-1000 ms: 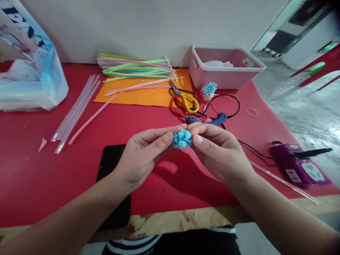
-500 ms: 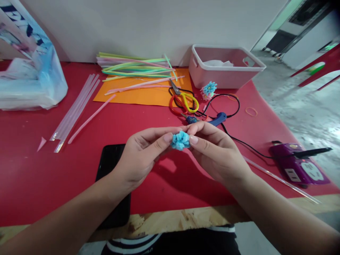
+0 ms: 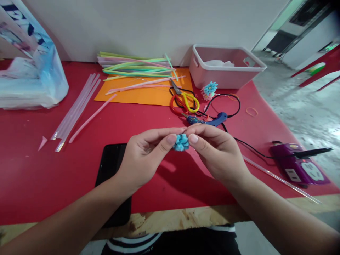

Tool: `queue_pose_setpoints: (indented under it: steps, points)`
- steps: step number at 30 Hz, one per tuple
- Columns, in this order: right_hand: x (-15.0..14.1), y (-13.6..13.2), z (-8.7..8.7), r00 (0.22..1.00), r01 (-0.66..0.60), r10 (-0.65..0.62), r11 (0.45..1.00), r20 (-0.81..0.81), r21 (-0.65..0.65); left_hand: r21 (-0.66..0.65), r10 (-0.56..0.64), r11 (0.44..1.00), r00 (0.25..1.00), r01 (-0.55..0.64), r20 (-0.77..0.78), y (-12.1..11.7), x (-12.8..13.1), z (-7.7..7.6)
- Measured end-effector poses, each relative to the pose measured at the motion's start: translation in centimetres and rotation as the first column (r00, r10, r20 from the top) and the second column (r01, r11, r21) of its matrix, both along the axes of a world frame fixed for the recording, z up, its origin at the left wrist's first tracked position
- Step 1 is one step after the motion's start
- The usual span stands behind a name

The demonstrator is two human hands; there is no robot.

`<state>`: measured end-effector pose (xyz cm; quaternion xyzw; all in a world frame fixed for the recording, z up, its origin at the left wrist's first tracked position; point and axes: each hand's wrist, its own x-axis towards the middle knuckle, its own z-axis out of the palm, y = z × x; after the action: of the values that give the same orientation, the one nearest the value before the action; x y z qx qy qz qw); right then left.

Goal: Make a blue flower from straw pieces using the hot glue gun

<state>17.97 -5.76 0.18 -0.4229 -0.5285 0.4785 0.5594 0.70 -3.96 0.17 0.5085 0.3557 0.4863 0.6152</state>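
Both my hands meet above the red table (image 3: 39,177) and pinch a small blue straw flower (image 3: 181,142) between them. My left hand (image 3: 145,156) grips it from the left with thumb and fingers closed. My right hand (image 3: 215,150) holds it from the right the same way. The flower's back is hidden by my fingers. Below my left wrist lies a black phone (image 3: 111,166) flat on the table.
Scissors with red and yellow handles (image 3: 184,101), a blue glue gun (image 3: 212,120) with a black cord and a purple power strip (image 3: 300,166) lie to the right. Coloured straws (image 3: 135,67) rest on orange paper (image 3: 148,95). A pink bin (image 3: 225,67), another straw flower (image 3: 209,88), clear straws (image 3: 75,111) and a plastic bag (image 3: 29,74) stand further back.
My thumbs have closed in on the blue flower, so less of it shows. Both hands stay almost in the same place.
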Motion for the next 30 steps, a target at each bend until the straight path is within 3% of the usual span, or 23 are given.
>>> queue_pose_setpoints:
  steps: [4, 11, 15, 20, 24, 30]
  points:
    - [0.0, -0.4, 0.4, 0.942, 0.083, -0.152, 0.969, 0.299, 0.232, 0.003, -0.002, 1.0, 1.0, 0.002, -0.023, -0.1, 0.0, 0.2]
    - [0.1, -0.6, 0.3, 0.893, 0.067, -0.197, 0.947, 0.405, 0.314, 0.051, -0.002, 0.999, 0.997, 0.005, -0.071, -0.2, 0.0, 0.3]
    - [0.1, -0.6, 0.4, 0.895, 0.077, -0.194, 0.954, 0.402, 0.289, 0.067, 0.001, 0.998, 0.997, 0.004, -0.081, -0.2, 0.0, 0.3]
    - [0.2, -0.6, 0.7, 0.96, 0.038, -0.098, 0.974, 0.263, 0.224, 0.043, 0.01, 0.999, 0.997, -0.007, -0.08, -0.4, 0.0, 0.8]
    - [0.2, -0.4, 0.9, 0.969, 0.039, -0.079, 0.984, 0.233, 0.171, 0.034, 0.016, 0.999, 0.996, -0.013, -0.085, -0.5, 0.1, 1.0]
    - [0.2, -0.2, 0.7, 0.996, -0.009, 0.008, 1.0, 0.094, 0.014, 0.075, 0.033, 0.997, 0.993, -0.024, -0.112, -0.5, 0.2, 1.0]
